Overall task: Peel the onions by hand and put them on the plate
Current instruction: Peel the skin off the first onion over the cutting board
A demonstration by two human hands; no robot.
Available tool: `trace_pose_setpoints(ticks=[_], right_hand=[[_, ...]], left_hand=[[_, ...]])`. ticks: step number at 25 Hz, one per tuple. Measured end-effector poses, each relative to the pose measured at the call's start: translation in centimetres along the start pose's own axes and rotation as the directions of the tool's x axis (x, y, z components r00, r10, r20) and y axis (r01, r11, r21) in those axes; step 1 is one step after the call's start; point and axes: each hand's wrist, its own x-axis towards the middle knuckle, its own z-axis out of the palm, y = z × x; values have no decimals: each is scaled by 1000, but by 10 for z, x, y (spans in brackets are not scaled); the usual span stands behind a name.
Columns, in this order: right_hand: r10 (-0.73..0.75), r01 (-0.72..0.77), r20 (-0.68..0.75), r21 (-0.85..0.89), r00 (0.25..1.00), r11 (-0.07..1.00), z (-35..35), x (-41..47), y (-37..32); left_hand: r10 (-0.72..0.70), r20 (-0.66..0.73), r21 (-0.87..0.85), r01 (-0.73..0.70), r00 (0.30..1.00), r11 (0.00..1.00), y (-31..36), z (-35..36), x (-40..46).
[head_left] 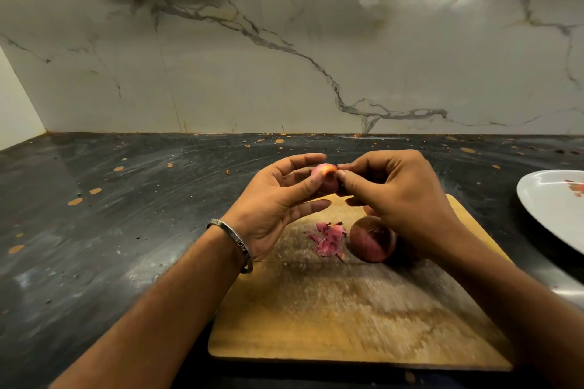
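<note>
Onion (325,180) sits gripped in left hand (275,199); right hand (395,193) pinches its tip, above board (347,319).

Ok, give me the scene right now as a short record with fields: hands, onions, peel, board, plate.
left hand: holds the small onion above the board
right hand: fingertips pinch at that onion's tip
second onion: unpeeled, lying on the cutting board, partly under the right hand
peel scraps: small pink pile on the board, left of the second onion
plate: white, at the right edge, no onion visible on it
</note>
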Motion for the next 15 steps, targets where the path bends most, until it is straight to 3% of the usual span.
trace_pose_setpoints(ticks=[10,15], right_hand=[[-152,124,-91,-255,984,959,5,-1,-2],[-106,84,-135,-163,985,983,5,0,2]], left_hand=[[12,-14,78,-11,1000,997,-3,6,-2],[-16,49,-45,18,999,999,1,5,0]])
